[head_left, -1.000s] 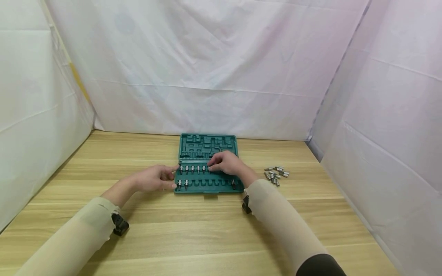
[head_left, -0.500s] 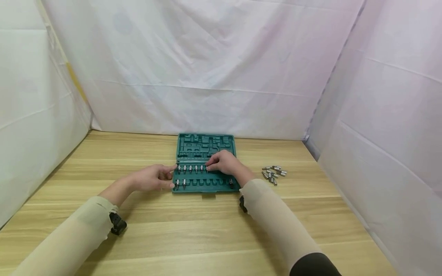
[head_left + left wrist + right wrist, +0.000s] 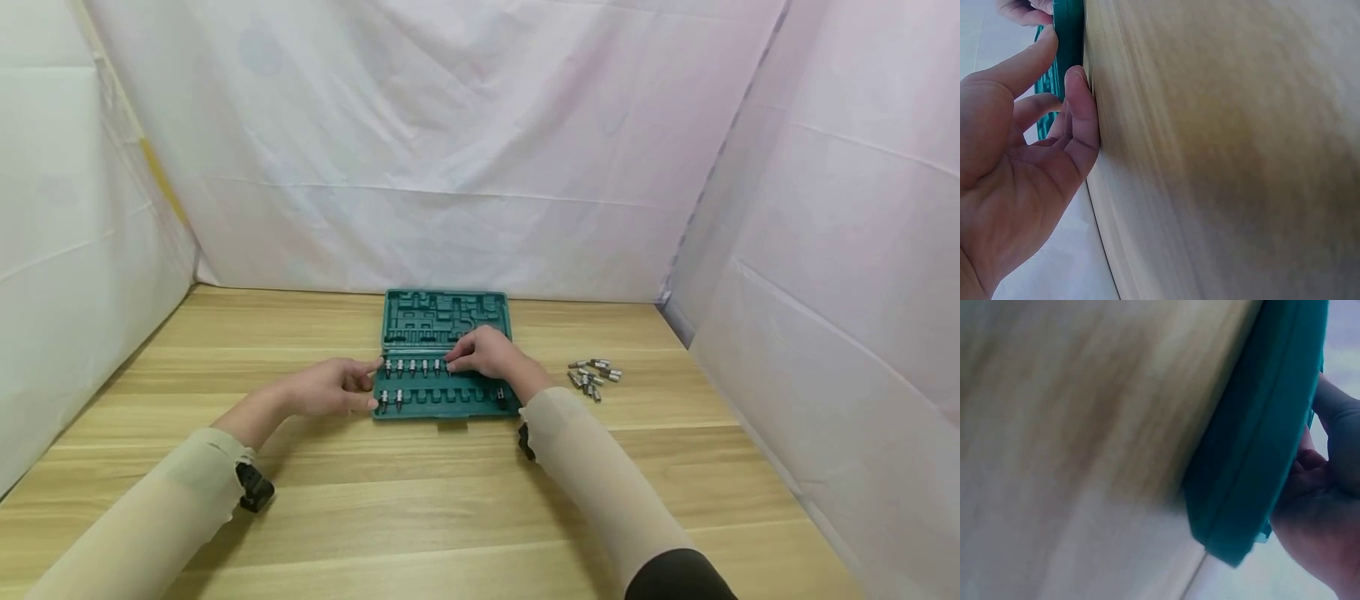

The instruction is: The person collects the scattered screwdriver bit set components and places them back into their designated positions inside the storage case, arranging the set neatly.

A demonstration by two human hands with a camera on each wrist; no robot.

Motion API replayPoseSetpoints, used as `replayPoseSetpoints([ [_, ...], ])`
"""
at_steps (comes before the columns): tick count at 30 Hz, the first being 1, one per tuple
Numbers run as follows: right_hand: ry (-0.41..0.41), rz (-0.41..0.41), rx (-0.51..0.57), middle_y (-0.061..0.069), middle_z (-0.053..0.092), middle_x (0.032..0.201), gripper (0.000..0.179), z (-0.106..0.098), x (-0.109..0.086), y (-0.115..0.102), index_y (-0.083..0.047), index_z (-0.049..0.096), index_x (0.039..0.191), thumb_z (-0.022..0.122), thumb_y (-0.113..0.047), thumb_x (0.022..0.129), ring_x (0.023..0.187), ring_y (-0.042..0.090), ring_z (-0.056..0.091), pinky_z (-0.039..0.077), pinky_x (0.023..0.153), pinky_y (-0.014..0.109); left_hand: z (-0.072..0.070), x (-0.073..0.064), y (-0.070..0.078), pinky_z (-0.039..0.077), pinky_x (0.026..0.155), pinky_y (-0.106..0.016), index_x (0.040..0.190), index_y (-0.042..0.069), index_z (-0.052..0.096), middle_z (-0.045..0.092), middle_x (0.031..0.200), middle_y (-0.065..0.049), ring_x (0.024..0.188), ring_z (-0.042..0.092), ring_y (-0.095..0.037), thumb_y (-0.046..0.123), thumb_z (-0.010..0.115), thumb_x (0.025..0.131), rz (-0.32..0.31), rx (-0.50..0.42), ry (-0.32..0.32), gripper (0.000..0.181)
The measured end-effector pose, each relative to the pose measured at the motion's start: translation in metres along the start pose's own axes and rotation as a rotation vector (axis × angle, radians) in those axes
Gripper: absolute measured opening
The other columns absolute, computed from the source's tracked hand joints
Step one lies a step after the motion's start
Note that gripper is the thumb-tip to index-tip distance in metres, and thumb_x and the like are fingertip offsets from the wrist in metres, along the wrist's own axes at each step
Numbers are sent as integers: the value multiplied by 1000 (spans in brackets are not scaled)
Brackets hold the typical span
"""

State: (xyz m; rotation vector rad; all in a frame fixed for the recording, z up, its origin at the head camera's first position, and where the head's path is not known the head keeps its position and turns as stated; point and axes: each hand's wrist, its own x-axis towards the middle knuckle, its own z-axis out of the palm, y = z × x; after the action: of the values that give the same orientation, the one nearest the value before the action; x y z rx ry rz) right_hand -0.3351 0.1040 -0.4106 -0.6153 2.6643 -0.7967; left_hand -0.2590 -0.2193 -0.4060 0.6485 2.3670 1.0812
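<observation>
A green tool case [image 3: 442,412] lies unfolded on the table, its moulded lid [image 3: 442,308] at the back. My left hand [image 3: 330,387] holds the case's left edge, thumb by the front corner and forefinger farther back. Thumb and forefinger of my right hand [image 3: 491,354] pinch a small metal bit socket [image 3: 449,367] at a slot in the back row; the fingers hide part of it. Left of it in that row stand several more bit sockets [image 3: 412,367]. The front row has two bit sockets [image 3: 399,400] at its left end and a dark one [image 3: 501,397] near its right end.
Several loose bit sockets [image 3: 588,379] lie in a pile on the wooden table [image 3: 420,500], right of the case. White cloth walls [image 3: 450,192] enclose the table's back and sides.
The whole scene shifts slightly left in the head view. Both hands keep their places on the case, with the right fingers still at the same back-row slot.
</observation>
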Motion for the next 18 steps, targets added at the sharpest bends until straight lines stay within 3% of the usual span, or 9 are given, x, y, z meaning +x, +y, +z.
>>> replayPoseSetpoints([
  [7,-34,-23,104,2,76,112,45,-6,-4,8,-27,70,150,77,-25,105,99,20,68,55,89,40,-1,0,-2,60,81,-35,169,-4,32,56,154,-32,94,64,-20,24,76,106,-21,1,-2,81],
  [11,-19,-5,81,2,74,108,55,-6,-2,6,-27,64,156,80,-30,103,92,18,66,53,83,36,1,1,-3,61,82,-35,171,-2,29,60,147,-30,98,66,-20,24,76,105,-18,-9,3,84],
  [18,16,51,9,5,70,108,53,-1,4,-2,-28,68,151,84,-34,100,90,22,61,50,78,36,1,2,-3,61,80,-34,168,-5,35,36,173,-29,96,64,-21,20,76,106,1,-32,3,79],
])
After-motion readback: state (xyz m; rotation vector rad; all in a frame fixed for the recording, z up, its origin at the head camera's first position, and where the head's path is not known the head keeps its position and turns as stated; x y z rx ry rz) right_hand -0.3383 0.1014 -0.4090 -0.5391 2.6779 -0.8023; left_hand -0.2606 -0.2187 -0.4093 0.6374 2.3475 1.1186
